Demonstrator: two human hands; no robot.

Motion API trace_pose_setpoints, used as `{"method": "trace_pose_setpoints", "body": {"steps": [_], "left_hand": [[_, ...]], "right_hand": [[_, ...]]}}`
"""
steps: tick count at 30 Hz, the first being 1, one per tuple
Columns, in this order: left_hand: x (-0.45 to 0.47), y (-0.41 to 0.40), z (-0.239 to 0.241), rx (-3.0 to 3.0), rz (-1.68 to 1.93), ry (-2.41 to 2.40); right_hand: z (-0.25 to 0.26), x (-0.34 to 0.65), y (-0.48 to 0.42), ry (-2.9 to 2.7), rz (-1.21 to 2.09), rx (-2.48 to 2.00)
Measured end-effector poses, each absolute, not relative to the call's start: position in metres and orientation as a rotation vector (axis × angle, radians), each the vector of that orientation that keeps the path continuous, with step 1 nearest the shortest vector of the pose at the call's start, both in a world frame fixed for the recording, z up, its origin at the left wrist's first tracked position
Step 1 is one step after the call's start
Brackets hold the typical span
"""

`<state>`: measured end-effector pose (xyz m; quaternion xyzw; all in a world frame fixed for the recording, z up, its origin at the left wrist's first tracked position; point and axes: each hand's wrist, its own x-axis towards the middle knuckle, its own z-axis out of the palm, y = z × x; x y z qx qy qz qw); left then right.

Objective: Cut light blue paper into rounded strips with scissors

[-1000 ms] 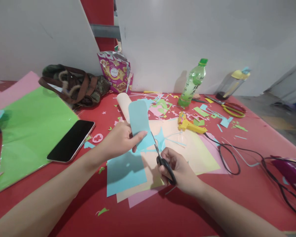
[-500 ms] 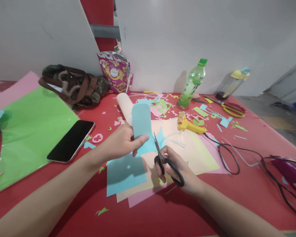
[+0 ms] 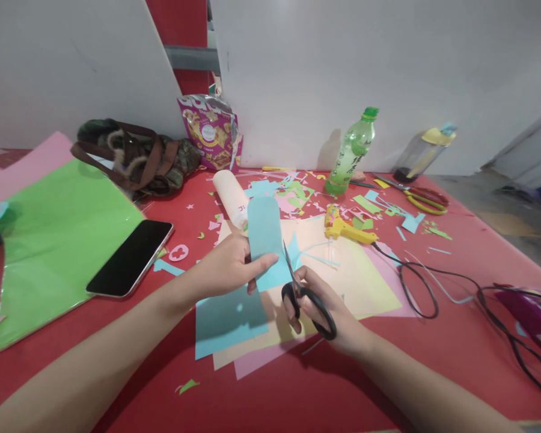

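Note:
My left hand [image 3: 241, 264] pinches a light blue paper strip [image 3: 264, 225] with a rounded top, the thumb lying across its front. In my right hand [image 3: 322, 300] is a pair of scissors [image 3: 293, 273] with black handles, fingers through the loops. Its blades point up and away, right at the strip's right edge; whether they grip the paper I cannot tell. Beneath both hands lies a stack of coloured sheets, with a blue sheet [image 3: 229, 328] on the left and a cream sheet [image 3: 333, 270] beside it. A small blue cut-out [image 3: 293, 248] shows behind the blades.
A yellow glue gun [image 3: 347, 231] with a black cable lies to the right. A phone [image 3: 130, 257] and a green sheet pack [image 3: 63, 234] lie left. Behind stand a snack bag [image 3: 211, 135], a green bottle [image 3: 354, 153] and a white cylinder [image 3: 229, 195], amid paper scraps.
My left hand and the blue strip have shifted slightly right and toward me, uncovering more of the white cylinder. My right hand and the scissors have barely moved.

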<state>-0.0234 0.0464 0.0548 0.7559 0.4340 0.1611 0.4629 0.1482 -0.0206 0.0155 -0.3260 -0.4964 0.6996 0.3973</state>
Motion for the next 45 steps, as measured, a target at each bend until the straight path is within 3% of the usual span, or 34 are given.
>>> {"method": "trace_pose_setpoints", "body": {"steps": [24,45], "left_hand": [[-0.020,0.046,0.049,1.759,0.444,1.100],[-0.020,0.049,0.042,1.432,0.550,0.848]], "right_hand": [[0.013,0.146,-0.021,-1.168,1.743,-0.905],[0.011,0.144,-0.022,-1.099,1.767,-0.846]]}}
